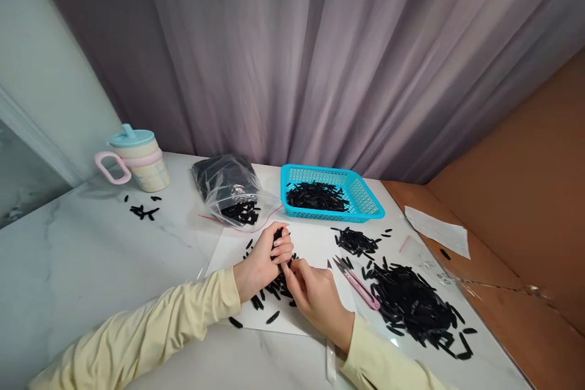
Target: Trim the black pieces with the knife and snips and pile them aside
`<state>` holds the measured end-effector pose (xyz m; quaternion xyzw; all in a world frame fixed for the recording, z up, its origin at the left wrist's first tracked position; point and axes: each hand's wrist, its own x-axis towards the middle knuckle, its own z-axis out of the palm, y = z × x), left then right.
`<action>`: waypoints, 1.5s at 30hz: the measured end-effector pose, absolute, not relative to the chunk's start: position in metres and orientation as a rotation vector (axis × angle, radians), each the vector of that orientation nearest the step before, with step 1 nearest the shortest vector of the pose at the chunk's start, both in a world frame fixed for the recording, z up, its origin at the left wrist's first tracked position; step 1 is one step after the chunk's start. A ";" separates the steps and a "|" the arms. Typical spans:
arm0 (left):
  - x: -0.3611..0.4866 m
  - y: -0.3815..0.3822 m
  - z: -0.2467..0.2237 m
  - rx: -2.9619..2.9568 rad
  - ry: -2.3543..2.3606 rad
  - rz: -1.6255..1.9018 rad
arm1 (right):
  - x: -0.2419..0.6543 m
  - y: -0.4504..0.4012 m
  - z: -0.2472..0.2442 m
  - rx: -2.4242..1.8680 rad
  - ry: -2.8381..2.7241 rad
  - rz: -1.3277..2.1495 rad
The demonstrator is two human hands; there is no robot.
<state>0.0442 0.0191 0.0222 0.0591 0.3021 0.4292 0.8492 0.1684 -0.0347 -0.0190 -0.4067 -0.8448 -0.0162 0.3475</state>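
**Black Slivers in Hand at a Crowded Marble Table**

A person's left hand (260, 262) curls its fingers around small, slender black pieces (278, 235) above a flat white sheet (311, 236) on a white marble-patterned table (173, 268). The right hand (320, 297) meets it with bent thumb and forefinger; whether they pinch a piece cannot be told. More pieces lie loose beneath both hands, in a bright-blue perforated plastic basket (375, 214), in a clear plastic bag (220, 178) and in a large heap (411, 304) at the right.

The likeliest mishap is a spill: a loosened left grip could drop pieces among those below. The pink-handled metal snips (365, 295) rest beside the heap, points toward the sheet, where a sideways sweep of the right hand could catch them or scatter the heap. The bag's open-looking mouth might shed pieces if bumped (the pale, blue-lidded mug (150, 173) stands well apart).
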 end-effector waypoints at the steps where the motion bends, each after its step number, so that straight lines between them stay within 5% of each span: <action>1: 0.043 0.021 0.023 0.117 0.648 0.911 | 0.168 -0.036 -0.017 -1.041 -2.209 -0.027; 45: 0.013 0.011 0.004 1.202 0.816 0.462 | 0.204 -0.035 -0.012 -1.034 -2.226 -0.143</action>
